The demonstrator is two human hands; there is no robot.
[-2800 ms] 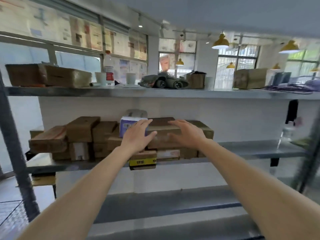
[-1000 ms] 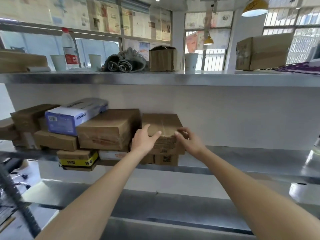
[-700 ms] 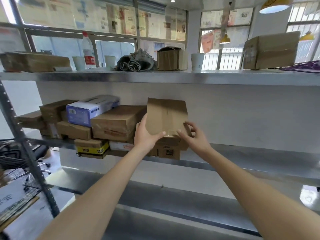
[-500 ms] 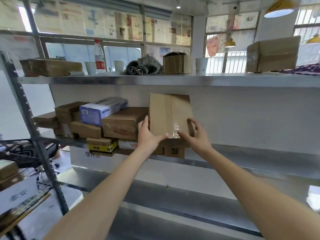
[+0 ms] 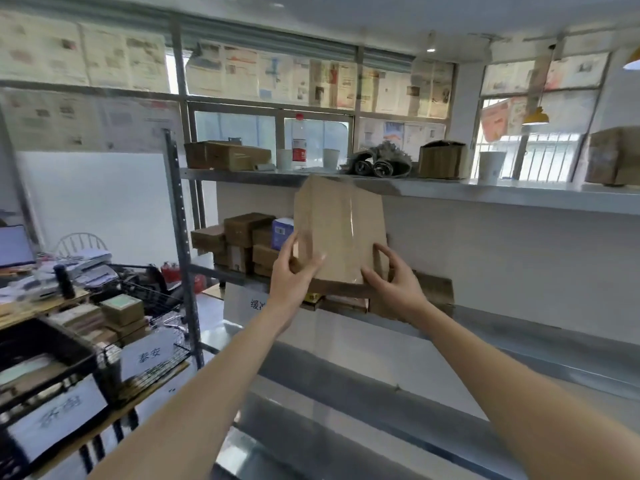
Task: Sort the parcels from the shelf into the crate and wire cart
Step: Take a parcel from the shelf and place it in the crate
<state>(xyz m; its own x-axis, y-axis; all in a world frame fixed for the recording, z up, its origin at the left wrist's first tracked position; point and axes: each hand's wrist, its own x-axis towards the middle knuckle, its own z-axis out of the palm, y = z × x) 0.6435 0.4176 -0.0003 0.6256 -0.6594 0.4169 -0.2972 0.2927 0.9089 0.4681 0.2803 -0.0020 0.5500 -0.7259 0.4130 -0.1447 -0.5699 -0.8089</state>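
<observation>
A flat brown cardboard parcel (image 5: 341, 230) with clear tape down its middle stands tilted upright in front of the middle shelf. My left hand (image 5: 294, 271) grips its lower left edge. My right hand (image 5: 393, 280) grips its lower right corner. More brown parcels (image 5: 242, 237) and a blue-and-white box (image 5: 282, 232) are stacked on the middle shelf (image 5: 519, 327) behind it. A black crate (image 5: 45, 348) with a paper label sits at the lower left. Beside it a wire cart (image 5: 152, 299) holds several small parcels (image 5: 121, 310).
The top shelf (image 5: 485, 192) carries boxes, cups, a bottle (image 5: 299, 147) and rolled cloth. A perforated steel upright (image 5: 180, 244) stands between the shelf and the cart. A lower metal shelf (image 5: 381, 403) runs beneath my arms. A cluttered desk lies far left.
Both hands lifted the parcel off the stack and tipped it upright, clear of the shelf. The view swung left, bringing the crate and wire cart into sight.
</observation>
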